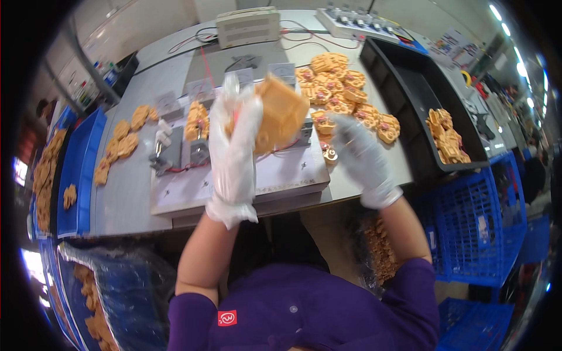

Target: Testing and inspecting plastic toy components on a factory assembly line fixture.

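My left hand [235, 146], in a white glove, is closed on a tan moulded plastic part [282, 111] and lifts it above the test fixture [246, 190]. The part is blurred, its broad flat side turned partly toward me. My right hand [364, 157], also gloved, hangs beside the pile of tan plastic parts [339, 85] on the right of the bench. Motion smears its fingers, and I cannot see whether anything is between them. Another tan part [197, 121] sits on the fixture, left of my left hand. A small round piece with a dark pattern [329, 153] lies near my right fingers.
A black tray [410, 76] with several parts stands at the right. More parts [122, 143] lie on the left of the bench, beside a blue bin [85, 169]. A metal-cased instrument [248, 27] with cables stands at the back. Blue crates [468, 228] are at the lower right.
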Tool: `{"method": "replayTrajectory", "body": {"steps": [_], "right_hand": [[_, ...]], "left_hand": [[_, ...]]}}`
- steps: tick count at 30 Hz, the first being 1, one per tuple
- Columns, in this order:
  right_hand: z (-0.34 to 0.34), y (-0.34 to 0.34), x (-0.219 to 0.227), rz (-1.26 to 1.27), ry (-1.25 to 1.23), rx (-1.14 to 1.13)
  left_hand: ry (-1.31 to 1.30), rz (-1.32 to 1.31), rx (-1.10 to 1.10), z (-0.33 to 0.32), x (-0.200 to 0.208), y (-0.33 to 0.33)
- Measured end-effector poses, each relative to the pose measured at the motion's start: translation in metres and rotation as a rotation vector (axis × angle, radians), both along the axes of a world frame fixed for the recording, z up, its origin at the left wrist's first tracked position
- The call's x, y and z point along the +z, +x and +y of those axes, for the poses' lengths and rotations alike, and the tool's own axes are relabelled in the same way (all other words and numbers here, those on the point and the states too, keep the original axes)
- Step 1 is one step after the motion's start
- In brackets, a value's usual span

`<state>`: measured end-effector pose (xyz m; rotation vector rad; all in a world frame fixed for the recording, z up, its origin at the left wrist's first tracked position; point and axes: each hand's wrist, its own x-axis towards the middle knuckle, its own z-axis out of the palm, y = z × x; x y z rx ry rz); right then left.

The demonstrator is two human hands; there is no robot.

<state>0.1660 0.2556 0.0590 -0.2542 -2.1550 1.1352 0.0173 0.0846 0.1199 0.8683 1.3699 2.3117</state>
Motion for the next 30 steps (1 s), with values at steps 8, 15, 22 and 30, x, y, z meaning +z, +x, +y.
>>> {"method": "replayTrajectory", "body": {"steps": [8, 15, 22, 30], "right_hand": [[-0.069, -0.062, -0.053, 0.375, -0.118, -0.199], [-0.056, -0.065, -0.06, 0.33, -0.02, -0.197], [-0.055, -0.069, -0.059, 0.372, -0.156, -0.107], [-0.039, -0.017, -0.041, -0.159, -0.044, -0.124]], "left_hand": [[-0.246, 0.699, 0.161, 0.079, -0.011, -0.081], [-0.519, 1.043, 0.185, 0.099, -0.029, -0.064], [-1.03, 1.016, -0.24, 0.102, -0.027, -0.069], [-0.204, 1.017, 0.198, 0.018, -0.04, -0.009]]}}
